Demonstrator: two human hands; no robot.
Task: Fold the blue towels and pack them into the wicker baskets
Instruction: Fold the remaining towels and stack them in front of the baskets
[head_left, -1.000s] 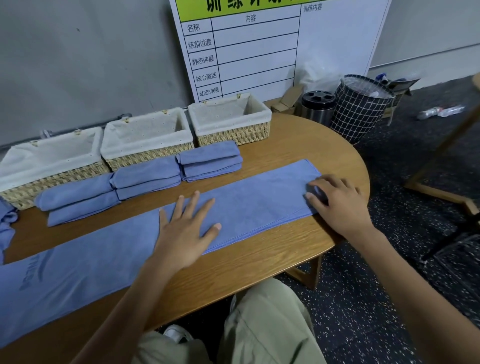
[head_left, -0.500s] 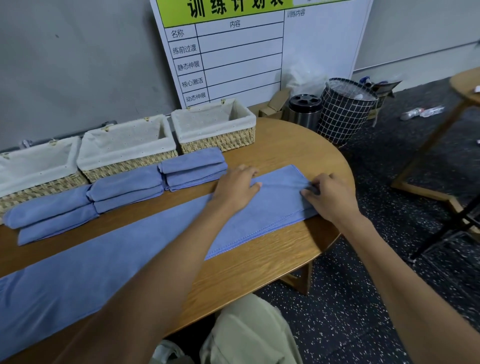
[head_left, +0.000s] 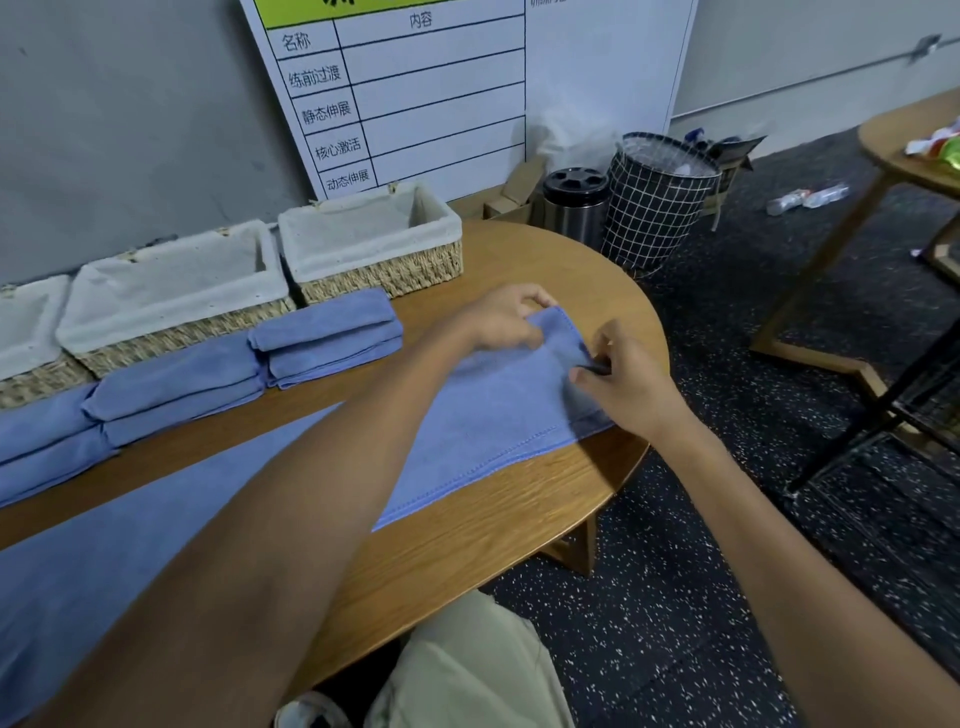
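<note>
Since a second ago my left hand has left the middle of the long towel and reached its far corner, while my right hand has stayed at the near corner of that same end. Both grips are now pinched on the short edge, at about 2 o'clock on the surface.

From the head view, I judge the job roughly half done: three folded stacks lie in a row from 9 to 12 o'clock, just in front of the wicker baskets, whose liners hold nothing that I can see. This towel is only folded lengthwise; folding it short and all the packing remain.

Soft, napped cloth with a stitched hem; coarse woven basket walls, pale speckled fabric liners, smooth oval wood-grain surface.
</note>
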